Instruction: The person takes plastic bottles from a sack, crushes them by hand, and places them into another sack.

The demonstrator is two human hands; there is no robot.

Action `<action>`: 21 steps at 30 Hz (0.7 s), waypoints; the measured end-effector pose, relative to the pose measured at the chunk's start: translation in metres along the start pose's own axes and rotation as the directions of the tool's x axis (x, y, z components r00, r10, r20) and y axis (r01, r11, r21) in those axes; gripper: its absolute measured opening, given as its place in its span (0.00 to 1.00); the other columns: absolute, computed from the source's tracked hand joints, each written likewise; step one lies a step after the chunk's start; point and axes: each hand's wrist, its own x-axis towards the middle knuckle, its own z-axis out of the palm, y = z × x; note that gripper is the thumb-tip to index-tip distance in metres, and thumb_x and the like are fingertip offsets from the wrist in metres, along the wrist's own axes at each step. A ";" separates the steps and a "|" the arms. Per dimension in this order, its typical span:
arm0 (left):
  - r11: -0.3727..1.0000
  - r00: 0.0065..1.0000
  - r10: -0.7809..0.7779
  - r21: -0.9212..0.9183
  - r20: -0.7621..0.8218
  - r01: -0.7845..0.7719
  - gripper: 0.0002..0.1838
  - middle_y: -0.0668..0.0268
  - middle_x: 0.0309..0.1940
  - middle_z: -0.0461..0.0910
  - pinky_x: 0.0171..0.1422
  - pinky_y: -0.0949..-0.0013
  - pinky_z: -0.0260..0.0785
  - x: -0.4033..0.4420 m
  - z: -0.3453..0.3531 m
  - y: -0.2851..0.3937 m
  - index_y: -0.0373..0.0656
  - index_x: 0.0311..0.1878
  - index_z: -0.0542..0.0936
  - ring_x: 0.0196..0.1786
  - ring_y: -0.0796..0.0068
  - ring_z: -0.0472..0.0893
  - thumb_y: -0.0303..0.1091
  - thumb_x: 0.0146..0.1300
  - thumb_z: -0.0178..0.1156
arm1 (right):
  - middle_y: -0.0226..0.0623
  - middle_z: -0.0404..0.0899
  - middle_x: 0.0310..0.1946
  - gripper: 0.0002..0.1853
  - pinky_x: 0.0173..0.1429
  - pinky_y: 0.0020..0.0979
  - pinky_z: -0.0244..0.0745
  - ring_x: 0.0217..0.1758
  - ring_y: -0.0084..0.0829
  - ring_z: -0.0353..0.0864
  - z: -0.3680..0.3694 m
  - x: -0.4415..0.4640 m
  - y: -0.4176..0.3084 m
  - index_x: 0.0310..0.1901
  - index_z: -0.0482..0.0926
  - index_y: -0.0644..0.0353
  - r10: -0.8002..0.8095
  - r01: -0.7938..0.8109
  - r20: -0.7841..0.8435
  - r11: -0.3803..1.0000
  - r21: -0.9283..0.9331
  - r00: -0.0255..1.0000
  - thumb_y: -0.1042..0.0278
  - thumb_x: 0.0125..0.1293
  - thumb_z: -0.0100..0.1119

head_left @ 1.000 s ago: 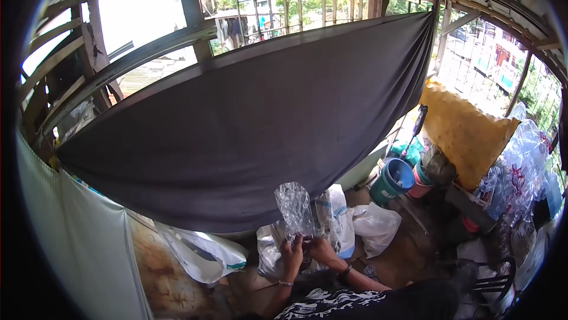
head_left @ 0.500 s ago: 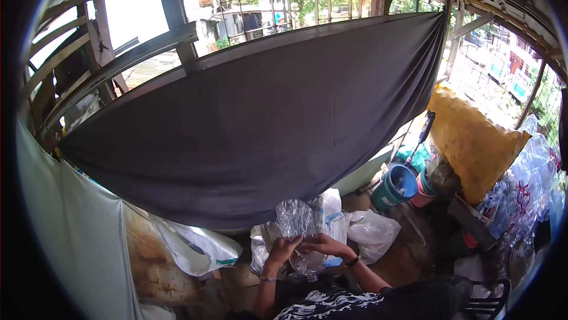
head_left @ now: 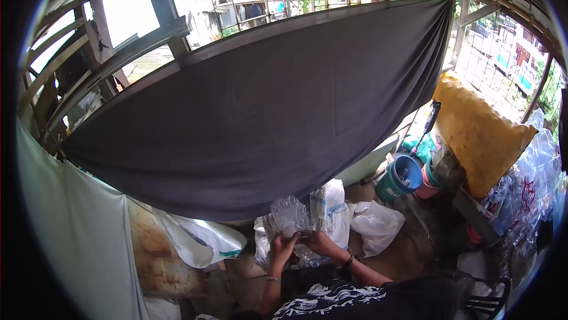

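Observation:
A large clear plastic bottle (head_left: pixel 290 214), dented and crumpled, is held between my two hands in front of my body. My left hand (head_left: pixel 284 246) grips its left side near the middle. From the right, my right hand (head_left: pixel 318 243) closes on it at the same height, and the fingertips of both hands nearly meet. The bottle's wide part rises beyond my fingers, while its other part shows below them, toward me. Just past the bottle stands a white sack (head_left: pixel 331 210) with blue stripes.
A dark cloth (head_left: pixel 260 119) hangs across the front. To the right are a white plastic bag (head_left: pixel 376 226), a blue-green bucket (head_left: pixel 397 182), a yellow sheet (head_left: pixel 482 133) and a heap of clear bottles (head_left: pixel 526 184). A pale curtain (head_left: pixel 77 219) hangs at left.
My hands, with the bottle, have shifted slightly upward in view. The bottle's far part looks shorter and more bent over than before. The camera view has tilted a little.

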 end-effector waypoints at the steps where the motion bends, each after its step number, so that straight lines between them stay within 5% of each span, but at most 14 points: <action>1: 0.988 1.000 -0.012 -0.154 0.015 0.015 0.24 0.61 0.34 0.86 0.45 0.67 0.74 0.006 -0.002 -0.018 0.33 0.45 0.83 0.39 0.73 0.84 0.50 0.63 0.68 | 0.46 0.85 0.44 0.15 0.50 0.35 0.78 0.44 0.36 0.86 -0.003 0.002 -0.007 0.54 0.81 0.62 0.028 -0.028 0.007 0.999 0.044 1.000 0.65 0.69 0.58; 3: 0.894 0.998 -0.030 -0.446 0.053 0.050 0.25 0.64 0.37 0.86 0.47 0.68 0.74 0.011 -0.021 0.005 0.33 0.48 0.83 0.41 0.74 0.84 0.49 0.62 0.69 | 0.44 0.85 0.45 0.16 0.51 0.34 0.77 0.45 0.34 0.85 -0.007 0.006 -0.007 0.53 0.81 0.65 0.102 -0.143 0.134 0.927 0.347 0.986 0.66 0.68 0.58; 4: 0.925 0.979 -0.047 -0.362 0.198 0.118 0.33 0.63 0.51 0.82 0.58 0.67 0.71 0.010 -0.042 0.019 0.35 0.61 0.76 0.53 0.73 0.80 0.50 0.61 0.71 | 0.42 0.85 0.45 0.16 0.52 0.33 0.76 0.46 0.32 0.84 -0.008 0.008 -0.007 0.53 0.81 0.67 0.119 -0.206 0.205 0.851 0.484 0.972 0.66 0.68 0.58; 7: 0.818 0.882 0.199 -0.568 0.428 0.092 0.47 0.59 0.67 0.70 0.71 0.64 0.63 0.014 -0.063 0.000 0.36 0.73 0.61 0.68 0.68 0.69 0.53 0.59 0.70 | 0.39 0.84 0.44 0.16 0.53 0.32 0.76 0.46 0.29 0.82 -0.026 0.024 -0.026 0.50 0.82 0.69 0.021 -0.180 0.364 0.894 0.411 0.931 0.66 0.67 0.58; 8: 0.602 0.778 0.380 -0.772 0.500 0.202 0.57 0.60 0.76 0.55 0.79 0.60 0.50 0.040 -0.058 -0.061 0.39 0.79 0.47 0.77 0.66 0.55 0.57 0.59 0.70 | 0.40 0.83 0.45 0.17 0.56 0.31 0.74 0.48 0.27 0.81 -0.028 0.032 -0.013 0.49 0.83 0.70 -0.019 -0.148 0.381 0.902 0.405 0.924 0.65 0.65 0.60; 11: 0.724 0.803 0.332 -0.679 0.494 0.119 0.62 0.61 0.77 0.53 0.80 0.59 0.47 0.055 -0.079 -0.051 0.44 0.80 0.45 0.79 0.66 0.52 0.65 0.54 0.69 | 0.41 0.83 0.46 0.18 0.58 0.30 0.73 0.50 0.28 0.80 -0.041 0.048 0.004 0.49 0.83 0.70 0.095 -0.261 0.415 0.894 0.365 0.905 0.63 0.64 0.61; 12: 0.804 0.824 0.293 -0.591 0.485 0.062 0.64 0.61 0.78 0.53 0.81 0.58 0.46 0.053 -0.088 -0.042 0.46 0.80 0.43 0.79 0.65 0.52 0.68 0.51 0.69 | 0.41 0.82 0.48 0.19 0.59 0.30 0.72 0.53 0.29 0.79 -0.034 0.050 0.005 0.48 0.83 0.71 -0.014 -0.073 0.351 0.970 0.232 0.936 0.62 0.64 0.61; 15: 0.517 0.775 0.418 -0.826 0.474 0.226 0.68 0.60 0.76 0.56 0.80 0.55 0.51 0.026 -0.111 0.008 0.47 0.80 0.45 0.76 0.62 0.60 0.76 0.46 0.66 | 0.40 0.81 0.51 0.19 0.59 0.31 0.72 0.54 0.29 0.78 -0.009 0.059 -0.042 0.47 0.83 0.70 0.168 -0.378 0.531 0.871 0.315 0.831 0.61 0.65 0.61; 16: 0.486 0.780 0.447 -0.851 0.438 0.199 0.67 0.56 0.75 0.59 0.78 0.52 0.56 0.018 -0.120 0.041 0.48 0.80 0.46 0.75 0.58 0.63 0.74 0.45 0.68 | 0.38 0.81 0.50 0.20 0.59 0.30 0.72 0.55 0.29 0.78 0.003 0.062 -0.034 0.51 0.81 0.70 0.039 -0.156 0.511 0.969 0.190 0.859 0.60 0.66 0.61; 19: 0.358 0.791 0.470 -0.903 0.392 0.235 0.65 0.53 0.72 0.64 0.76 0.50 0.59 0.025 -0.120 0.003 0.48 0.79 0.49 0.73 0.53 0.65 0.69 0.45 0.72 | 0.38 0.81 0.50 0.24 0.59 0.31 0.72 0.54 0.29 0.78 0.047 0.065 -0.037 0.58 0.77 0.68 0.193 -0.396 0.479 0.839 0.372 0.857 0.58 0.68 0.61; 20: 0.337 0.836 0.446 -0.925 0.321 0.175 0.60 0.53 0.62 0.73 0.74 0.50 0.63 0.025 -0.129 0.001 0.47 0.77 0.54 0.66 0.52 0.72 0.59 0.47 0.76 | 0.39 0.80 0.50 0.29 0.59 0.32 0.73 0.54 0.29 0.78 0.059 0.070 -0.047 0.62 0.73 0.66 -0.022 -0.182 0.400 0.866 0.465 0.916 0.52 0.67 0.63; 21: 0.332 0.873 0.409 -0.935 0.265 0.128 0.57 0.54 0.58 0.74 0.72 0.51 0.64 0.026 -0.138 -0.001 0.46 0.76 0.56 0.64 0.54 0.74 0.56 0.48 0.76 | 0.40 0.80 0.51 0.31 0.59 0.32 0.73 0.55 0.29 0.78 0.064 0.077 -0.056 0.62 0.73 0.66 0.035 -0.206 0.383 0.885 0.417 0.923 0.50 0.67 0.63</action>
